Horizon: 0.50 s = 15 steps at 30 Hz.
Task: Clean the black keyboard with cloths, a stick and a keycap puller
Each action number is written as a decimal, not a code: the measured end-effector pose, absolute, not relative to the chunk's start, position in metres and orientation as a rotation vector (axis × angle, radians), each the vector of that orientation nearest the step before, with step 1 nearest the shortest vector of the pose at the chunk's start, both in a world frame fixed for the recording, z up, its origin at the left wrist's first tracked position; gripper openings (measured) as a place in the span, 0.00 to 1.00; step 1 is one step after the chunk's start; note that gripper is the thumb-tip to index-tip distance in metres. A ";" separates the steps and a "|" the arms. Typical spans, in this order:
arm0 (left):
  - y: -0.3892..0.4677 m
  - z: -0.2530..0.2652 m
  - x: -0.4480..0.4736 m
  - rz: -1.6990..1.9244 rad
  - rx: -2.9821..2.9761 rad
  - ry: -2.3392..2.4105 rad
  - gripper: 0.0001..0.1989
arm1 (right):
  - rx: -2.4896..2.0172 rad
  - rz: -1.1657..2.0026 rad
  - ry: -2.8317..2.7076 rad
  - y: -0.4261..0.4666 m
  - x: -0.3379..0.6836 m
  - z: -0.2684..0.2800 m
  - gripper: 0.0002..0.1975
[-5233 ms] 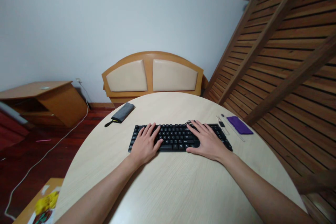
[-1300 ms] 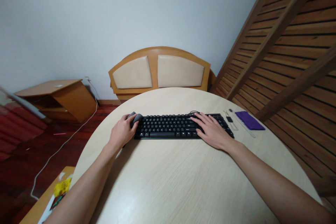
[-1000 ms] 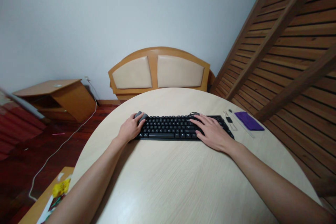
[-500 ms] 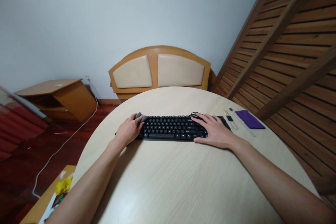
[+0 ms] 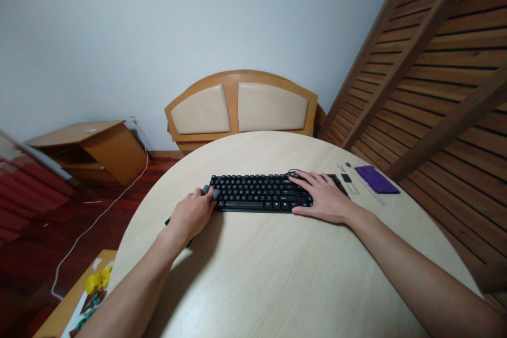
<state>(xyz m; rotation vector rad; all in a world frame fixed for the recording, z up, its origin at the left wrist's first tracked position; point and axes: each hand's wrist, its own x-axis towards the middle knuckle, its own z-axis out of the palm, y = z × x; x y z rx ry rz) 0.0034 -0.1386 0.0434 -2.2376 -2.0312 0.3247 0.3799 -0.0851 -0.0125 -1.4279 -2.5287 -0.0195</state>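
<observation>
A black keyboard [image 5: 253, 190] lies flat on the round pale table [image 5: 269, 269], its rows of keys facing up. My left hand [image 5: 194, 211] is closed at the keyboard's left end, around a dark tool with grey rounded ends [image 5: 216, 194]. Most of that tool is hidden by the hand, so its kind is unclear; dark bits stick out on the wrist side. With fingers spread, my right hand [image 5: 322, 198] rests flat over the keyboard's right part, thumb by the near edge. A wire tool with a black grip [image 5: 346, 177] lies just right of it.
Farther right on the table are a thin rod with a dark tip [image 5: 366, 185] and a folded purple cloth [image 5: 377, 179]. A low bench [image 5: 59, 306] with yellow and green items stands at lower left. Behind the table is a padded headboard [image 5: 273, 105]; slatted wood rises on the right.
My left hand has moved toward me and down with the tool, uncovering the keyboard's upper left keys. My right hand and the keyboard have stayed in place.
</observation>
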 end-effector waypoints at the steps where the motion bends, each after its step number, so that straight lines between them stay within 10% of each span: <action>1: -0.141 0.046 0.004 0.350 -2.242 -2.036 0.23 | -1.425 -0.021 -2.527 -0.085 0.380 -0.013 0.45; 15: -0.103 0.038 -0.013 -0.234 -2.109 -2.001 0.22 | -1.419 -0.039 -2.543 -0.089 0.378 -0.015 0.44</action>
